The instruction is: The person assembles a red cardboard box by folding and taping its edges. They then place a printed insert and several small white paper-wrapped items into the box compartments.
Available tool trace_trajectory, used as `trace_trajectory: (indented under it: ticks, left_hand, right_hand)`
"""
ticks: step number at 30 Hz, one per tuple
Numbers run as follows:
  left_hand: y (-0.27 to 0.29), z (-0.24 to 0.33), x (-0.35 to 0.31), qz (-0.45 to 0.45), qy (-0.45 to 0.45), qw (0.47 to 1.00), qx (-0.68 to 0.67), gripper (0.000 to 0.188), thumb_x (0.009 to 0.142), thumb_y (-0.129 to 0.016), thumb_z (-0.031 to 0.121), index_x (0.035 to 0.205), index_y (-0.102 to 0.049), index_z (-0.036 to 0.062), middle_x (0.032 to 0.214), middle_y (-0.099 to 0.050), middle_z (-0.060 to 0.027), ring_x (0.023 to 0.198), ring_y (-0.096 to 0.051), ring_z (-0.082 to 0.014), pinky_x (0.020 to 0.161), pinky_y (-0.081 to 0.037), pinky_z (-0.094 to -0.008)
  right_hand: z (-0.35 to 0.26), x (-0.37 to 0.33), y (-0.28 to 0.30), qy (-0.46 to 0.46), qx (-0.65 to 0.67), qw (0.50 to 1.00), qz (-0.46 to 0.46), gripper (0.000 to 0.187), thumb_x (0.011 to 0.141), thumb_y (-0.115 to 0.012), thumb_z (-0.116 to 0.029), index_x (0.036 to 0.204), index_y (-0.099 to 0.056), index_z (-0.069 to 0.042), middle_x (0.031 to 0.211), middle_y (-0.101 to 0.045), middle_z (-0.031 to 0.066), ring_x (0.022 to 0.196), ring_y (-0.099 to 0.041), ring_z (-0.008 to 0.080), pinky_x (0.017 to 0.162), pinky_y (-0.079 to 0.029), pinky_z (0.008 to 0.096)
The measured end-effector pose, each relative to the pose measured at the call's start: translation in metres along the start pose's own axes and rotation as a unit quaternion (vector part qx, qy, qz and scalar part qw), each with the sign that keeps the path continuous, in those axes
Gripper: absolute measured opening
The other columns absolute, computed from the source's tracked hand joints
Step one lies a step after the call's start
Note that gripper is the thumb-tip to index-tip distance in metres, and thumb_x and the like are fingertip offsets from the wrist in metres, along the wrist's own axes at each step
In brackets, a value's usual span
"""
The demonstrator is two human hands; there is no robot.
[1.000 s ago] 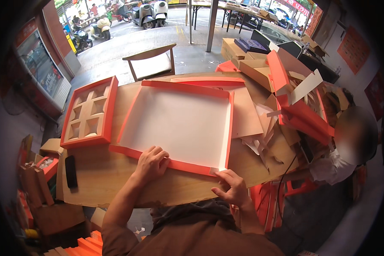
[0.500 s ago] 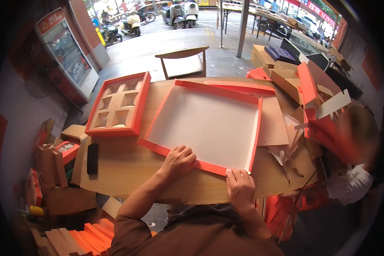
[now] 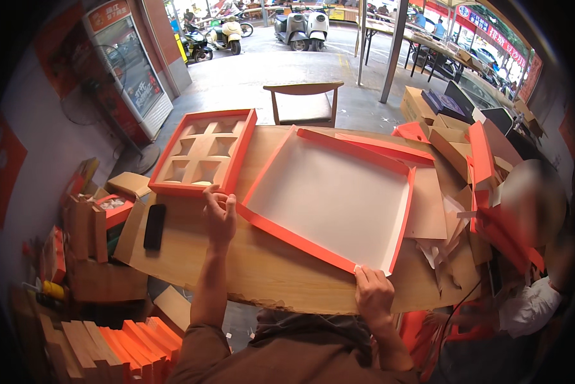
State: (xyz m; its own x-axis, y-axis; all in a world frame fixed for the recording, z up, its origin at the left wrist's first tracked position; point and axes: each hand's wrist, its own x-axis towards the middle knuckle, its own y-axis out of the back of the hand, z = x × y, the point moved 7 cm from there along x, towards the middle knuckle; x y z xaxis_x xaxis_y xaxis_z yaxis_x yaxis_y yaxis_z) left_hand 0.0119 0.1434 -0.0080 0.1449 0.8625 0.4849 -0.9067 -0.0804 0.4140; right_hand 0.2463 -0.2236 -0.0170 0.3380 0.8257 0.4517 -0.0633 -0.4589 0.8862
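The right hand [image 3: 373, 294] pinches the shallow red box [image 3: 338, 198] by one corner. The left hand [image 3: 220, 217], loosely curled around nothing, is beside the six-compartment box [image 3: 239, 160].

Your right grip [image 3: 373, 294] masks part of the red tray's [image 3: 332, 198] near side at its corner; can't tell if you're pinching or pressing. Left grip [image 3: 221, 217] vs divided box [image 3: 204, 152]: contact unclear. Red tray hides most of the second tray [image 3: 390, 150] toward the tabletop's [image 3: 281, 275] far edge. Chair [image 3: 303, 89] bottom blocked by that edge. Co-worker [image 3: 530, 307] past the right end: head blurred. Strips [image 3: 124, 349] off your near left corner and your brown shirt [image 3: 281, 358]: cut off at bottom.
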Motion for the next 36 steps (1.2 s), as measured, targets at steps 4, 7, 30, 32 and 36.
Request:
trace_trajectory:
  ticks: [4, 7, 30, 32, 36]
  left_hand:
    - [-0.022, 0.02, -0.017, -0.074, -0.108, 0.989, -0.073, 0.037, 0.096, -0.071, 0.01, 0.13, -0.059, 0.0048, 0.077, -0.071, -0.0076, 0.074, -0.074, -0.0244, 0.069, -0.058, -0.0387]
    - [-0.036, 0.062, -0.035, -0.154, -0.307, 0.939, 0.036, 0.021, 0.091, -0.074, 0.008, 0.111, -0.07, 0.006, 0.079, -0.073, -0.0061, 0.076, -0.074, -0.0262, 0.072, -0.06, -0.0408]
    - [-0.053, 0.035, -0.037, -0.153, -0.187, 0.969, 0.048, 0.033, 0.093, -0.063, 0.002, 0.126, -0.066, 0.0034, 0.126, -0.069, -0.0196, 0.108, -0.072, -0.0388, 0.092, -0.061, -0.0455]
    - [-0.055, 0.037, -0.038, -0.175, -0.179, 0.968, 0.033, 0.033, 0.093, -0.062, 0.003, 0.126, -0.066, 0.0026, 0.127, -0.068, -0.02, 0.112, -0.071, -0.0401, 0.094, -0.06, -0.0465]
    - [-0.053, 0.055, -0.041, -0.161, -0.212, 0.963, 0.036, 0.031, 0.093, -0.063, 0.004, 0.124, -0.066, 0.0018, 0.122, -0.071, -0.0186, 0.115, -0.07, -0.0403, 0.098, -0.058, -0.0486]
  right_hand:
    - [0.0, 0.001, 0.0, 0.001, -0.015, 1.0, 0.001, 0.03, 0.087, -0.069, -0.007, 0.115, -0.078, -0.009, 0.111, -0.077, 0.0015, 0.098, -0.069, 0.022, 0.078, -0.059, 0.0364]
    - [0.003, 0.002, 0.001, 0.004, -0.023, 1.0, 0.015, 0.029, 0.086, -0.069, -0.006, 0.113, -0.077, -0.011, 0.107, -0.076, 0.0009, 0.098, -0.067, 0.0228, 0.08, -0.058, 0.0376]
    - [0.007, 0.012, 0.003, 0.017, 0.038, 0.997, -0.061, 0.014, 0.085, -0.064, -0.005, 0.098, -0.068, -0.01, 0.085, -0.062, 0.007, 0.084, -0.064, 0.0295, 0.074, -0.051, 0.0434]
    - [0.007, 0.012, 0.001, 0.012, 0.043, 0.996, -0.079, 0.016, 0.086, -0.065, -0.004, 0.1, -0.069, -0.01, 0.085, -0.063, 0.0088, 0.083, -0.065, 0.0316, 0.073, -0.052, 0.045]
    - [-0.004, 0.011, 0.001, 0.008, 0.057, 0.993, -0.104, 0.014, 0.087, -0.066, -0.004, 0.1, -0.069, -0.009, 0.086, -0.065, 0.0105, 0.082, -0.067, 0.0328, 0.071, -0.055, 0.0462]
